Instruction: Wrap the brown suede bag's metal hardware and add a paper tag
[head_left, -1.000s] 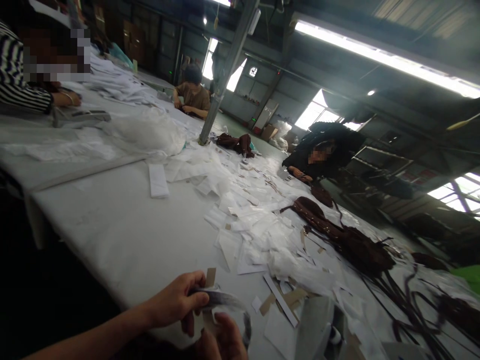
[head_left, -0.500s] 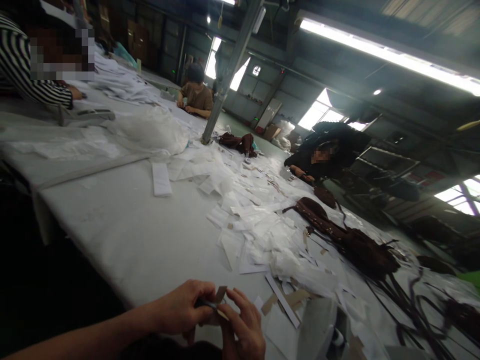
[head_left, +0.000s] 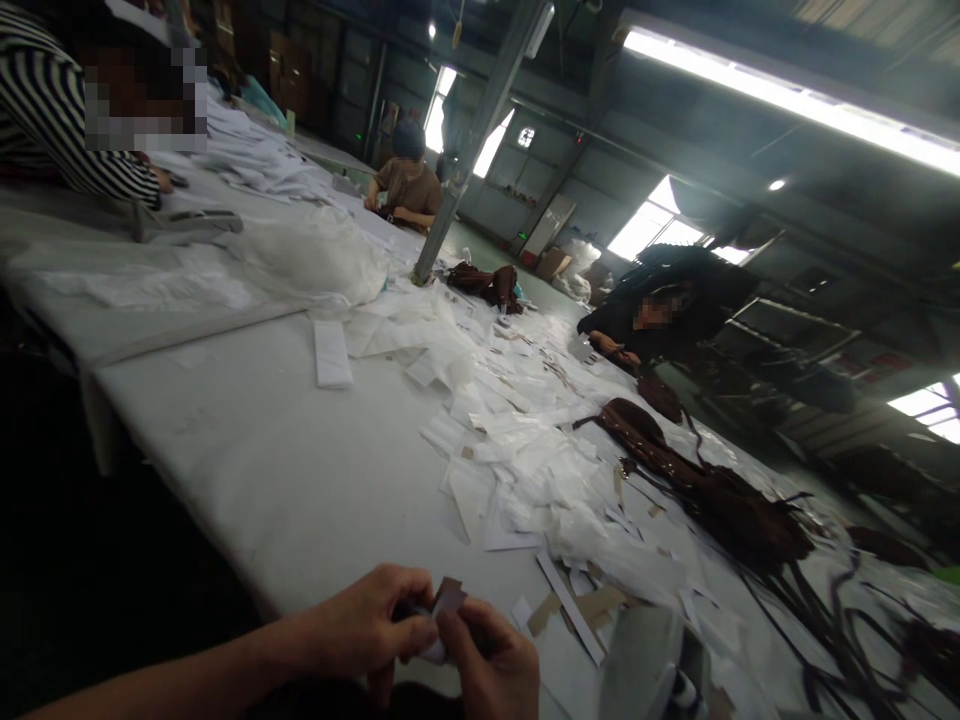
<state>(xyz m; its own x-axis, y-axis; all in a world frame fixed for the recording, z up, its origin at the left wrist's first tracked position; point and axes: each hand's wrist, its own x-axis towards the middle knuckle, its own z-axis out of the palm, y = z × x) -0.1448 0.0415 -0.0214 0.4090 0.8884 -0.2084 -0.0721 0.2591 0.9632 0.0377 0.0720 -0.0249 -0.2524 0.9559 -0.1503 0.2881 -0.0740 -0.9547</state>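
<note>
At the near edge of a long white table [head_left: 285, 470], my left hand [head_left: 367, 625] and my right hand [head_left: 491, 670] meet, fingers closed. Together they pinch a small folded piece [head_left: 448, 600], pale with a brown cardboard end, held just above the table edge. A little to the right of my hands lie brown card scraps and white paper strips [head_left: 570, 605]. What else sits inside the fold is hidden by my fingers.
A heap of white plastic sleeves and paper [head_left: 525, 460] runs down the middle. Brown strap goods [head_left: 712, 490] lie at the right. Other people work nearby: a striped sleeve [head_left: 67, 130] at far left, one in brown [head_left: 409, 185] behind, one in black [head_left: 660, 310] across. A metal post [head_left: 465, 160] stands on the table.
The grey loop seen a second ago has been gathered in. My right hand has risen to meet the left, and both now pinch the small folded piece closely.
</note>
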